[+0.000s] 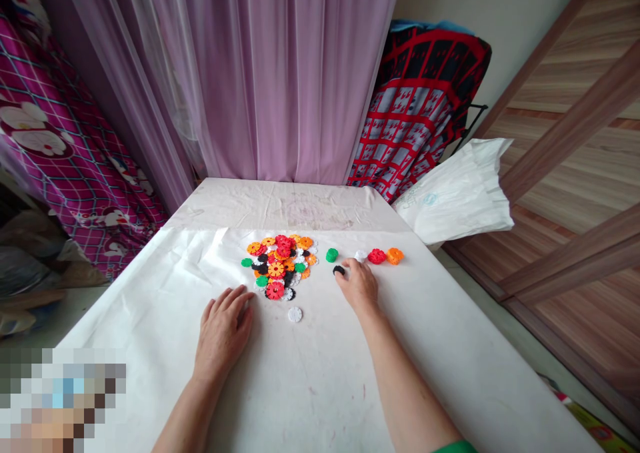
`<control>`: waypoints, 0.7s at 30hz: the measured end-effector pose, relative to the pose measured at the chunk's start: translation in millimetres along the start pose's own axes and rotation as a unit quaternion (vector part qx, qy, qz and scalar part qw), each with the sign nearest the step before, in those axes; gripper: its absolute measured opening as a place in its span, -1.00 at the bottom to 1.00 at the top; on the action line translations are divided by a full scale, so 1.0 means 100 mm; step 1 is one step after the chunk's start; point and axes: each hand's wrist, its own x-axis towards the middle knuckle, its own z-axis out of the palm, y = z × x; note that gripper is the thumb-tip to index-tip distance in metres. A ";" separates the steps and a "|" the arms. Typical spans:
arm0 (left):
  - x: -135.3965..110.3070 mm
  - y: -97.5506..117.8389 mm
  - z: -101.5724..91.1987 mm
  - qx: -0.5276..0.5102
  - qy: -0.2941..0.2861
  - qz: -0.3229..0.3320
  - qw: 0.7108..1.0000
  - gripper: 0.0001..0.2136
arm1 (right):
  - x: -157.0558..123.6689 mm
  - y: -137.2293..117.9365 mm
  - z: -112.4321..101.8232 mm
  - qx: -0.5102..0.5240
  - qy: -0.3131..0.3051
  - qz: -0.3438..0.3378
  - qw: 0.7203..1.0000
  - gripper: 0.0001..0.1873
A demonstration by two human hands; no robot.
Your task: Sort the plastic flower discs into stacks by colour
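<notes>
A heap of notched plastic discs [277,269] in red, orange, black, white and green lies in the middle of the white-covered table [310,386]. My left hand [224,329] rests palm down just left of the heap, fingers stretched out and holding nothing. At my right hand's [358,285] thumb and fingertips is a black notched disc piece [339,270], pinched low over the cloth. Beyond that hand, a white clump [361,255] is partly hidden by the fingers. A green clump [331,255], a red clump [377,256] and an orange clump [395,256] stand in the same row.
A single white disc [295,314] lies in front of the heap. At the table's right edge leans a white bag [457,193]. Purple curtains [280,73] hang behind the table, and a wooden wardrobe [580,173] stands at the right.
</notes>
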 end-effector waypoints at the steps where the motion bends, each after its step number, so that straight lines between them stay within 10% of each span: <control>1: 0.00 0.01 -0.01 0.000 -0.001 -0.001 1.000 -0.63 | -0.01 0.00 -0.01 0.002 0.005 -0.003 1.000 -0.80; 12: 0.00 0.03 -0.02 0.001 0.004 0.001 1.000 -0.65 | -0.45 -0.72 -0.01 0.099 -0.146 -0.168 0.970 -0.81; 21: 0.01 0.03 0.00 -0.001 0.012 -0.006 1.000 -0.67 | -0.43 -0.88 0.01 0.065 -0.197 -0.157 0.965 -0.74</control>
